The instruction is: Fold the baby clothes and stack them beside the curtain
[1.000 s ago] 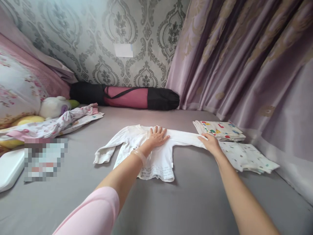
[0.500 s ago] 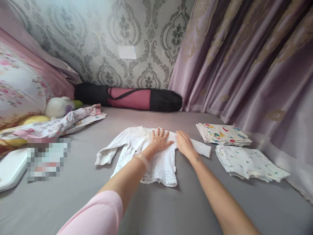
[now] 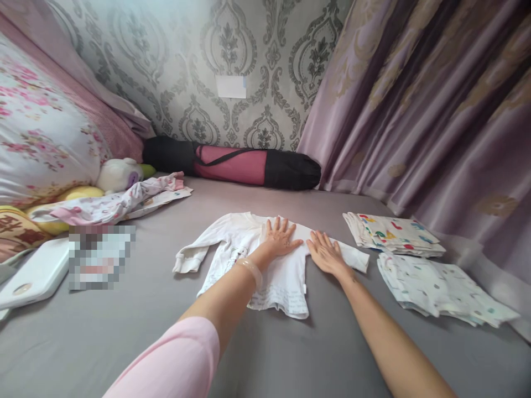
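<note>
A small white long-sleeved shirt (image 3: 282, 282) lies spread on the grey bed sheet (image 3: 315, 354), with a drawn figure and lines of print on its front. My left hand (image 3: 281, 236) rests flat on its chest near the right shoulder, fingers spread. On the sleeve at the right, close to the shoulder seam, lies my right hand (image 3: 326, 251), palm down with fingers stretched out. Part of the printed figure is hidden behind my left forearm.
To the right are a folded stack of colourful printed cloth (image 3: 394, 235) and folded pale printed cloth (image 3: 443, 287). Crumpled patterned clothes (image 3: 120, 204), a plush toy (image 3: 120, 174) and a white device (image 3: 37, 273) lie left. A black and pink long bag (image 3: 232, 165) lies along the wall.
My right hand has moved from the shoulder outward onto the sleeve and flattened. My left hand stays on the shirt's chest. The view has turned slightly left.
</note>
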A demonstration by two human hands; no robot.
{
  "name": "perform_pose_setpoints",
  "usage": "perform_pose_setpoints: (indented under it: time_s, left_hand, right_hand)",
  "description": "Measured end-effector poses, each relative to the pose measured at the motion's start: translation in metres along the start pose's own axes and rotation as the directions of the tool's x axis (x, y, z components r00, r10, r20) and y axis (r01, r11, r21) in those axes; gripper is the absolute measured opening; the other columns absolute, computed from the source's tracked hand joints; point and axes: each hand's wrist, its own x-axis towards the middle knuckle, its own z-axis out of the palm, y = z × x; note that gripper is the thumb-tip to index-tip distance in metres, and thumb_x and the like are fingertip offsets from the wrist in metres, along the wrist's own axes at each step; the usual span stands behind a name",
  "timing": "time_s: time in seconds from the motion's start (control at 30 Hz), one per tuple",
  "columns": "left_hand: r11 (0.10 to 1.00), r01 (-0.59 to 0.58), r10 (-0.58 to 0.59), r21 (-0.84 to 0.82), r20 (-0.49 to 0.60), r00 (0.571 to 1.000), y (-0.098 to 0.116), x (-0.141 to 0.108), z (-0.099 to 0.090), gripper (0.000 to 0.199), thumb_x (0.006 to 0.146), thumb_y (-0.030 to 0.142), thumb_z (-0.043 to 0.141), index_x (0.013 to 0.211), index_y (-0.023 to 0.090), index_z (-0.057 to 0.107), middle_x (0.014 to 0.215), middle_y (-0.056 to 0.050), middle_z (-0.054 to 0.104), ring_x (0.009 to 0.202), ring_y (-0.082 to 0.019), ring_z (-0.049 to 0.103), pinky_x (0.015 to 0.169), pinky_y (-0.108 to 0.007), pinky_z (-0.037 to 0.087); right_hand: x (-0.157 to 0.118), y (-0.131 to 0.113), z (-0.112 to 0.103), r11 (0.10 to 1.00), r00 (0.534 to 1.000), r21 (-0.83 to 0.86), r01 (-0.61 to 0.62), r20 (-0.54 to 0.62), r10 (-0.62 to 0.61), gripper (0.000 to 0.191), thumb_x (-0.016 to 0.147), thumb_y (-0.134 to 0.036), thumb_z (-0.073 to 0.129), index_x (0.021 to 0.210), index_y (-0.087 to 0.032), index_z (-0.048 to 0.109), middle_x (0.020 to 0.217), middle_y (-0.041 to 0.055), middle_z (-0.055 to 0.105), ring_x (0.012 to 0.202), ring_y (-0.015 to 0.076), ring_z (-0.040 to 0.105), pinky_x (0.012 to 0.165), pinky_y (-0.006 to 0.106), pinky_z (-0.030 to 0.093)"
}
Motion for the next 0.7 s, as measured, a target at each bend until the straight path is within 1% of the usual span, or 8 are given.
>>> perform_pose_setpoints:
  time_s: [0.2,0.23,0.3,0.4,0.47,0.5,0.6,0.7]
  left_hand:
    - [0.995,0.007,0.0,-0.098,0.075,0.997,-0.004,0.009,-0.011,0.078,0.089,0.072,0.023,0.15,0.025,0.032,0.161,-0.011,0.023,0.148,-0.037,0.012,0.114,-0.065,0.01]
    - [0.99,0.015,-0.004,-0.138,0.076,0.997,-0.007,0.011,-0.015,0.074,0.091,0.069,0.023,0.149,0.025,0.033,0.16,-0.01,0.027,0.148,-0.034,0.016,0.115,-0.062,0.015]
    - [0.979,0.051,-0.054,-0.199,-0.011,0.998,-0.018,0.011,-0.026,0.06,0.097,0.056,0.022,0.144,0.023,0.04,0.154,-0.009,0.039,0.143,-0.026,0.032,0.114,-0.047,0.028]
    - [0.963,0.184,-0.227,-0.195,-0.226,0.947,-0.043,0.0,-0.043,0.043,0.098,0.027,0.025,0.129,0.016,0.054,0.134,-0.014,0.058,0.126,-0.022,0.052,0.104,-0.036,0.039]
    - [0.942,0.318,-0.337,-0.111,-0.309,0.89,-0.06,-0.013,-0.049,0.037,0.092,0.016,0.033,0.118,0.011,0.059,0.123,-0.018,0.062,0.12,-0.026,0.054,0.101,-0.039,0.039]
    - [0.931,0.36,-0.358,-0.053,-0.316,0.879,-0.068,-0.02,-0.05,0.036,0.09,0.013,0.035,0.115,0.009,0.06,0.121,-0.02,0.062,0.12,-0.028,0.054,0.102,-0.041,0.038]
    - [0.928,0.363,-0.333,0.08,-0.259,0.907,-0.084,-0.035,-0.041,0.036,0.091,0.016,0.038,0.116,0.006,0.061,0.127,-0.021,0.06,0.125,-0.029,0.05,0.107,-0.043,0.033]
    - [0.938,0.331,-0.305,0.101,-0.206,0.93,-0.089,-0.042,-0.024,0.048,0.098,0.028,0.031,0.137,0.006,0.047,0.146,-0.021,0.046,0.137,-0.029,0.04,0.113,-0.044,0.027]
  right_hand:
    - [-0.008,0.043,-0.013,0.963,0.97,-0.129,-0.237,0.018,0.241,0.063,0.101,-0.042,0.013,0.155,-0.011,0.022,0.162,0.0122,0.016,0.148,0.0269,0.017,0.117,0.053,0.017]
    - [-0.008,0.044,-0.018,0.952,0.961,-0.148,-0.268,0.029,0.275,0.062,0.1,-0.04,0.016,0.154,-0.009,0.024,0.161,0.0142,0.018,0.148,0.0273,0.019,0.117,0.053,0.016]
    - [-0.007,0.036,-0.026,0.938,0.954,-0.181,-0.295,-0.009,0.298,0.06,0.099,-0.033,0.022,0.151,-0.003,0.028,0.159,0.0181,0.022,0.147,0.0287,0.021,0.117,0.053,0.014]
    - [-0.001,-0.001,-0.034,0.972,0.977,-0.169,-0.161,-0.163,0.134,0.057,0.097,-0.021,0.023,0.15,-0.001,0.03,0.159,0.0178,0.024,0.148,0.0277,0.019,0.119,0.05,0.009]
    - [0.008,-0.037,-0.034,0.996,0.988,-0.085,0.014,-0.152,-0.026,0.057,0.099,-0.024,0.02,0.151,-0.003,0.03,0.159,0.0154,0.025,0.147,0.0254,0.019,0.119,0.048,0.01]
    - [0.013,-0.056,-0.033,0.996,0.989,-0.031,0.084,-0.116,-0.087,0.057,0.099,-0.027,0.021,0.151,-0.004,0.03,0.159,0.0149,0.026,0.147,0.0246,0.021,0.119,0.046,0.011]
    - [0.027,-0.102,-0.024,0.978,0.98,0.078,0.196,-0.056,-0.192,0.061,0.101,-0.035,0.021,0.152,-0.002,0.026,0.159,0.015,0.024,0.148,0.0239,0.019,0.119,0.043,0.011]
    - [0.037,-0.126,-0.009,0.982,0.985,0.104,0.16,-0.084,-0.152,0.066,0.101,-0.043,0.019,0.152,0.0,0.024,0.16,0.0163,0.02,0.148,0.0262,0.015,0.119,0.043,0.01]
